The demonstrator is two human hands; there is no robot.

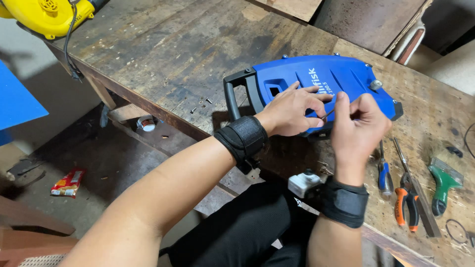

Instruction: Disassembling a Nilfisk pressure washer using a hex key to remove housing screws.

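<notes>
a small screw [327,115] is pinched by the right hand [357,129] while the blue machine housing [321,81] is steadied under the left hand [292,110], fingers spread; careful seating of the screw is judged next.

— What carries it all?
— A scarred wooden workbench [188,54]. A blue machine housing [316,79] lies mid-bench, a yellow blower [47,15] at the far-left corner.
— And the right edge?
— A screwdriver [384,174], orange-handled pliers [405,198], a green scraper [444,183]. Loose screws [200,105] sit near the left edge.

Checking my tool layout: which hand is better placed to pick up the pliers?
Probably the right hand: the orange-handled pliers lie just beyond it on the bench, while the left hand rests on the blue housing, farther away.
</notes>
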